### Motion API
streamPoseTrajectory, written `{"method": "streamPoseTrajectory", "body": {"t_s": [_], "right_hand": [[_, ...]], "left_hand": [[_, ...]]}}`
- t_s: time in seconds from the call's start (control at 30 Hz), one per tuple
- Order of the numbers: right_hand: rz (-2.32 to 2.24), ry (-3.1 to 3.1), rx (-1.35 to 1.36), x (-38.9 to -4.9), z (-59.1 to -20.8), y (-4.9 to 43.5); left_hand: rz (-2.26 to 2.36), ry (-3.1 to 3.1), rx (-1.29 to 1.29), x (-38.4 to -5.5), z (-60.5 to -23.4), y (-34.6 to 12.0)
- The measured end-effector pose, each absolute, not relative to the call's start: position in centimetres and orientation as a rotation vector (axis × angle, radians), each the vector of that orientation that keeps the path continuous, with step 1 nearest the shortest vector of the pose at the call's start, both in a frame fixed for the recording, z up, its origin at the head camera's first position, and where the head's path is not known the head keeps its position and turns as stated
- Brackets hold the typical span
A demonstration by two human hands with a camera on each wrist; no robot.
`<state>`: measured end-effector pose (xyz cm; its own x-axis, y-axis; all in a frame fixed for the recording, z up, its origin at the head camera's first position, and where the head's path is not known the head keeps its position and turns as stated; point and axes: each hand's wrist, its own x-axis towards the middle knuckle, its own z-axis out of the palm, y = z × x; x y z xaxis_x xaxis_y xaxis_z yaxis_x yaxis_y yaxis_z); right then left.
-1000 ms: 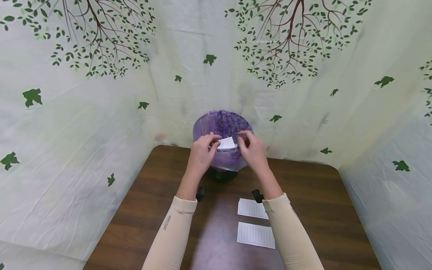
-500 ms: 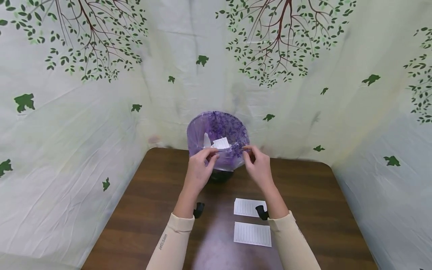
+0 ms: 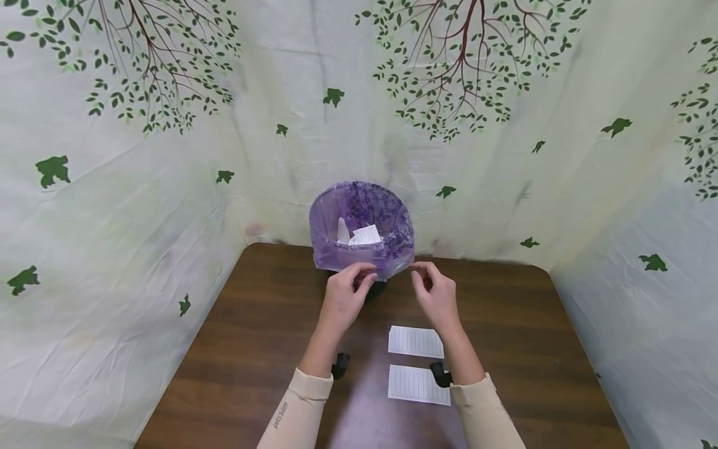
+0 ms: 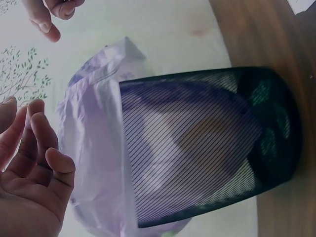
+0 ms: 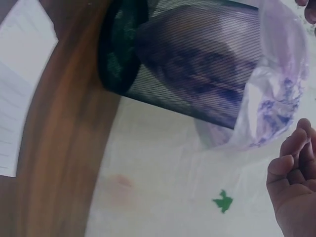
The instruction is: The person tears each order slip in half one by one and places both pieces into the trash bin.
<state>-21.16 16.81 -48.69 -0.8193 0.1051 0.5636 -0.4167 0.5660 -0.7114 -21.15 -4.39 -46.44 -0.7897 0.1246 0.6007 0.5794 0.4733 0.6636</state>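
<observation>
A dark mesh waste bin (image 4: 217, 185) stands at the back of the table, lined with a purple bag (image 3: 325, 227) folded over its rim. White pieces of paper (image 3: 366, 235) lie inside, and the mesh shows the bag hanging within. My left hand (image 3: 343, 299) is in front of the bag's folded edge, fingers loosely bent and holding nothing. To the right, my right hand (image 3: 439, 297) hovers with bent fingers, nothing between them. In the right wrist view its fingertips (image 5: 302, 129) are right by the bag's lower edge.
Two stacks of ruled white paper, the farther stack (image 3: 414, 342) and the nearer stack (image 3: 412, 383), lie on the brown wooden table (image 3: 258, 337) beside my right forearm. A pale cloth (image 3: 269, 187) printed with trees and leaves hangs behind the bin and along both sides.
Both hands have drawn back toward me from the bin's rim and let go of the bag's edge. The bag's front now hangs down outside the bin, and the paper inside shows more.
</observation>
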Motion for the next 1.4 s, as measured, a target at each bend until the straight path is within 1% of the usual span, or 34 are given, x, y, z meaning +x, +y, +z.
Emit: {"method": "streamPoseTrajectory", "body": {"t_s": [0.33,0.47,1.1,1.4], "right_hand": [[1.301,-2.319,0.137,-19.8,-51.7,18.0],[1.297,-2.314,0.105,-19.4,-52.5,18.2],[1.329,-2.359,0.001,-18.1,-54.9,18.9],[1.356,-2.401,-0.033,-17.9,-56.5,18.8]], "left_hand": [[-1.313,-2.315,-0.541,-20.8,-48.9,-2.9],[-1.315,-2.339,-0.561,-20.6,-49.8,-2.0],[-1.339,-2.422,-0.562,-20.7,-53.2,-0.5],[-1.329,-2.502,-0.499,-20.5,-54.6,0.0]]}}
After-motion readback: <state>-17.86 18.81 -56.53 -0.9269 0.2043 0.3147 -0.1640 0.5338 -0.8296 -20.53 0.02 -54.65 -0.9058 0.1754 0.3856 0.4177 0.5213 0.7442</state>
